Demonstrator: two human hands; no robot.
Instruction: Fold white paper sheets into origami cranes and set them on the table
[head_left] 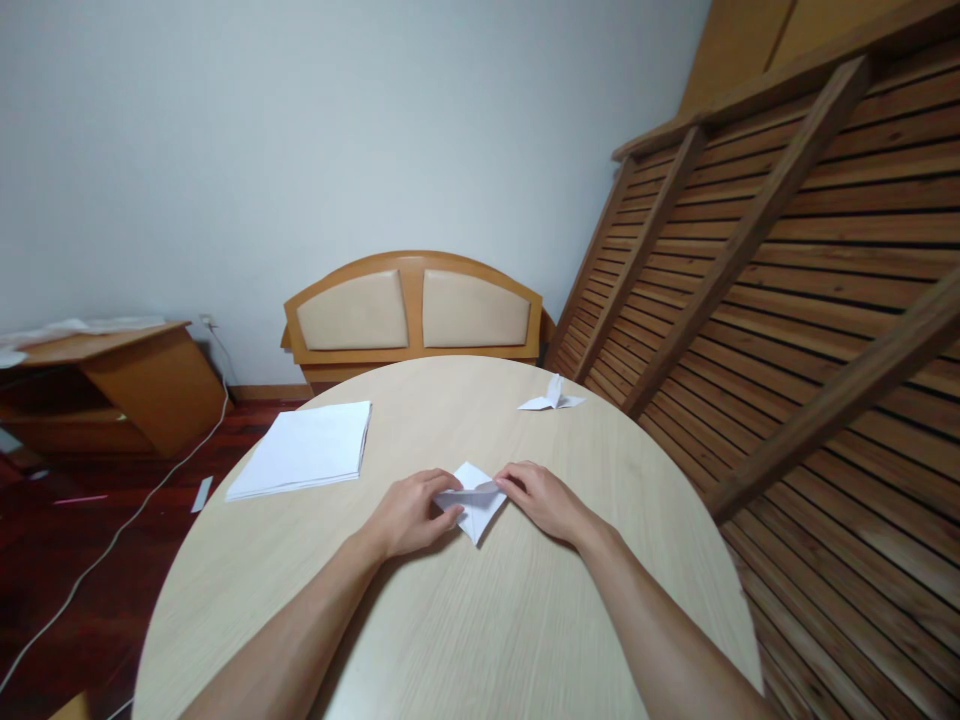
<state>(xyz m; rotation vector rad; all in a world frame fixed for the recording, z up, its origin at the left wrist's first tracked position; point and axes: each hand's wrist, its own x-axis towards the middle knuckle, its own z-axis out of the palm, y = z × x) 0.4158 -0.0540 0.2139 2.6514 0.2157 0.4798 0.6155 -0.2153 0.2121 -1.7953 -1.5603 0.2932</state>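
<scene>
A small folded white paper piece (475,505) lies on the round light-wood table (465,620), its point toward me. My left hand (411,512) pinches its left edge with curled fingers. My right hand (541,497) presses and pinches its right edge, fingers closed on the fold. Both hands rest on the tabletop, close together around the paper.
A stack of white sheets (307,448) lies at the table's left. A finished folded paper figure (552,397) sits at the far right edge. Behind stand a padded wooden headboard (414,310), a slatted bed frame (787,250) leaning at right, and a low desk (112,385) with a cable (112,540).
</scene>
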